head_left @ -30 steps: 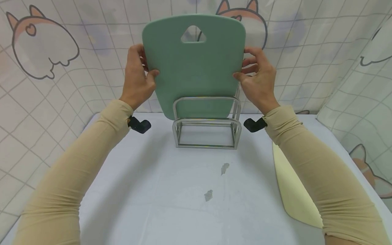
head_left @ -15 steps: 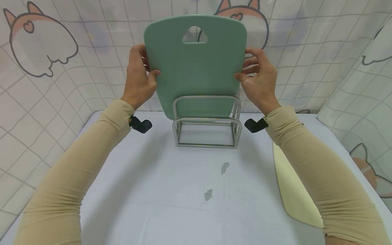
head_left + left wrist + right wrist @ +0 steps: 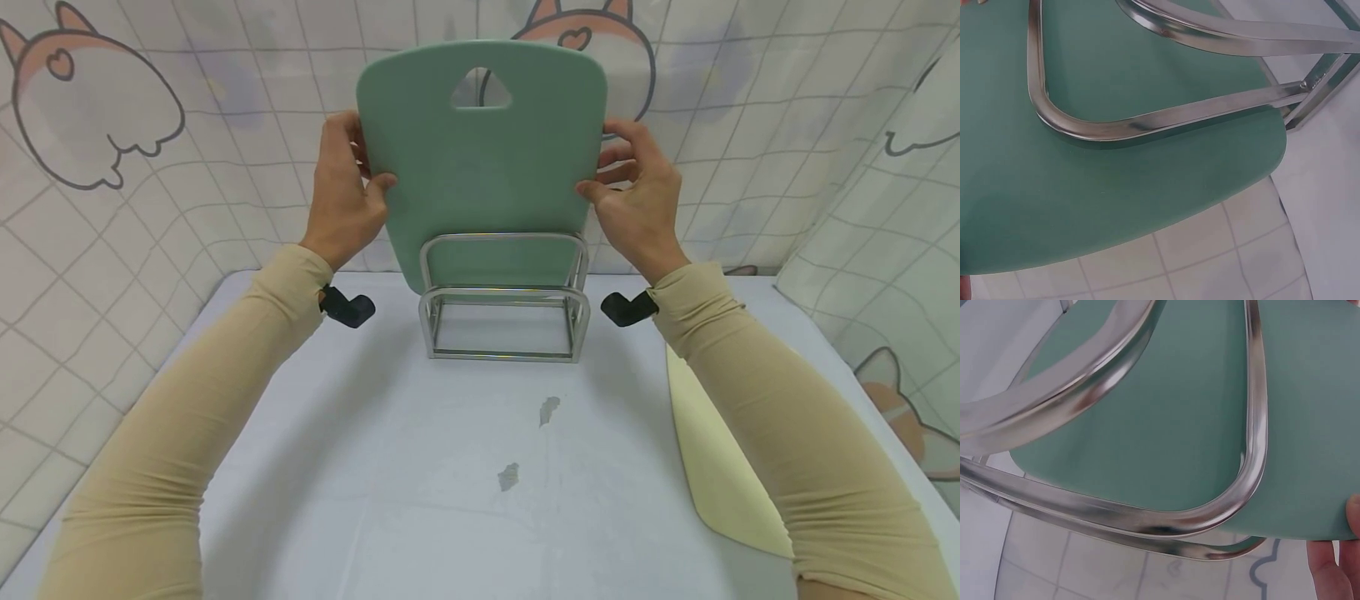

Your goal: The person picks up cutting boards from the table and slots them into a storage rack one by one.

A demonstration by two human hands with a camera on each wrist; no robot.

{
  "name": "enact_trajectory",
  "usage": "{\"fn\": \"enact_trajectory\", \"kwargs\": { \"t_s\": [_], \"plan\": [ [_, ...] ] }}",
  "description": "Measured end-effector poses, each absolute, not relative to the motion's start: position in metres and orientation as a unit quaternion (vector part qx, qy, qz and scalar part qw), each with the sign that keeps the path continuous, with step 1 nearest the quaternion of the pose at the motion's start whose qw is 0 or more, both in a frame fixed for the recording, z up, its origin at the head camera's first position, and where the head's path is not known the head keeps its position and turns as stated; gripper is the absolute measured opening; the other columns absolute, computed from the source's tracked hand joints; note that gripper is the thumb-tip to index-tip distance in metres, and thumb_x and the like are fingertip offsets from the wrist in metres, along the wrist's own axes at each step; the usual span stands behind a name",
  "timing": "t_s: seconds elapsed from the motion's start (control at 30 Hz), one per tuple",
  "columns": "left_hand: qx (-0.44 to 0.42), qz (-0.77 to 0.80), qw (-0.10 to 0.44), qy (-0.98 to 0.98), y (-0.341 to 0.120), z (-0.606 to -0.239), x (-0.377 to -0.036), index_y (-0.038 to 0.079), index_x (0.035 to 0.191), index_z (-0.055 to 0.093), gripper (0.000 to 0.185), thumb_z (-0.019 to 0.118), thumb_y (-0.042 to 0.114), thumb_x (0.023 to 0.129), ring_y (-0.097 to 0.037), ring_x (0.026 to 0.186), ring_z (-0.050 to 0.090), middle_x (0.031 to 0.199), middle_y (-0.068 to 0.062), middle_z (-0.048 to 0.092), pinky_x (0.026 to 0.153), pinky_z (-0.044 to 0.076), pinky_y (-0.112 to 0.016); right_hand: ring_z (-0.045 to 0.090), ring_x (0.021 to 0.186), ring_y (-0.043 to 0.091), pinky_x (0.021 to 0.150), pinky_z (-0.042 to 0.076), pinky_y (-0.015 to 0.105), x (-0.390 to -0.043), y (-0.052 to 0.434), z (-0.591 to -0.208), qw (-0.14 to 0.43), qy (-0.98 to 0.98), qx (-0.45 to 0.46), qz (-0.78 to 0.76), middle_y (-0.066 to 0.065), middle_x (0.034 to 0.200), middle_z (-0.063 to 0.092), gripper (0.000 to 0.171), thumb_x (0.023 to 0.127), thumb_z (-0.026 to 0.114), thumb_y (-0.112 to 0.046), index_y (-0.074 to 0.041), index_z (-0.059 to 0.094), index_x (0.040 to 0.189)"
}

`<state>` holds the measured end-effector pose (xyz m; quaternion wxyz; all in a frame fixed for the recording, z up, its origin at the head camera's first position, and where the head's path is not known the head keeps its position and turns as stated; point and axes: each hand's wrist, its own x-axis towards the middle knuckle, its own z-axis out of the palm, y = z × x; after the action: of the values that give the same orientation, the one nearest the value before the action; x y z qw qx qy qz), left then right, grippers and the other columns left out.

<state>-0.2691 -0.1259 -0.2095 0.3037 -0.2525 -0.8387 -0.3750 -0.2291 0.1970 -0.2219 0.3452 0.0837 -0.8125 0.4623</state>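
Observation:
A green cutting board (image 3: 480, 158) with a handle hole near its top stands upright in a metal rack (image 3: 504, 292). The rack's front and middle bars pass in front of it; another bar shows behind it in the right wrist view. Its lower left corner sticks out past the rack's left side. My left hand (image 3: 347, 192) pinches the left edge, thumb on the front face. At the opposite edge, my right hand (image 3: 637, 200) pinches in the same way, its thumb (image 3: 1354, 514) on the face. Fingers behind the board are partly hidden.
A pale yellow board (image 3: 720, 467) lies on the white-covered table (image 3: 375, 500) at the right, partly under my right forearm. A tile-patterned curtain (image 3: 255, 108) rises close behind the rack and along both sides. Two grey patches mark the cover.
The board and both hands have shifted slightly right and a little down relative to the rack. The grip on both edges stays the same, and the head view has moved slightly.

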Motion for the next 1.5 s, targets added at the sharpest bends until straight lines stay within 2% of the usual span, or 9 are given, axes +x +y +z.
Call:
{"fn": "enact_trajectory", "kwargs": {
  "t_s": [0.23, 0.63, 1.1, 1.5],
  "plan": [
    [-0.255, -0.381, 0.302, -0.836, -0.124, -0.211, -0.269, -0.004, 0.139, 0.039, 0.045, 0.056, -0.008, 0.097, -0.028, 0.104, 0.048, 0.126, -0.023, 0.046, 0.09, 0.046, -0.027, 0.074, 0.084, 0.016, 0.073, 0.056, 0.013, -0.229, 0.199, -0.222, 0.344, -0.811, 0.081, 0.467, -0.013, 0.092, 0.06, 0.057, 0.085, 0.076, 0.001, -0.025, 0.064, 0.134],
    [-0.261, -0.385, 0.297, -0.834, -0.12, -0.213, -0.269, -0.004, 0.139, 0.039, 0.045, 0.056, -0.008, 0.097, -0.028, 0.103, 0.048, 0.126, -0.023, 0.046, 0.09, 0.046, -0.026, 0.067, 0.08, 0.001, 0.073, 0.055, 0.014, -0.228, 0.203, -0.224, 0.35, -0.818, 0.078, 0.45, -0.008, 0.095, 0.061, 0.055, 0.087, 0.075, 0.0, -0.026, 0.064, 0.134],
    [-0.264, -0.382, 0.29, -0.837, -0.116, -0.216, -0.271, -0.006, 0.139, 0.039, 0.045, 0.056, -0.008, 0.097, -0.03, 0.104, 0.048, 0.127, -0.024, 0.046, 0.09, 0.046, -0.028, 0.073, 0.088, 0.019, 0.074, 0.054, 0.016, -0.227, 0.208, -0.226, 0.344, -0.822, 0.067, 0.449, -0.01, 0.095, 0.061, 0.056, 0.087, 0.074, -0.001, -0.027, 0.063, 0.135],
    [-0.266, -0.383, 0.281, -0.839, -0.112, -0.216, -0.27, -0.005, 0.139, 0.039, 0.045, 0.055, -0.008, 0.097, -0.03, 0.104, 0.048, 0.127, -0.024, 0.045, 0.09, 0.046, -0.028, 0.071, 0.086, 0.013, 0.075, 0.056, 0.016, -0.227, 0.212, -0.228, 0.339, -0.824, 0.063, 0.449, -0.012, 0.095, 0.06, 0.057, 0.087, 0.074, 0.0, -0.028, 0.063, 0.135]
  ]
}}
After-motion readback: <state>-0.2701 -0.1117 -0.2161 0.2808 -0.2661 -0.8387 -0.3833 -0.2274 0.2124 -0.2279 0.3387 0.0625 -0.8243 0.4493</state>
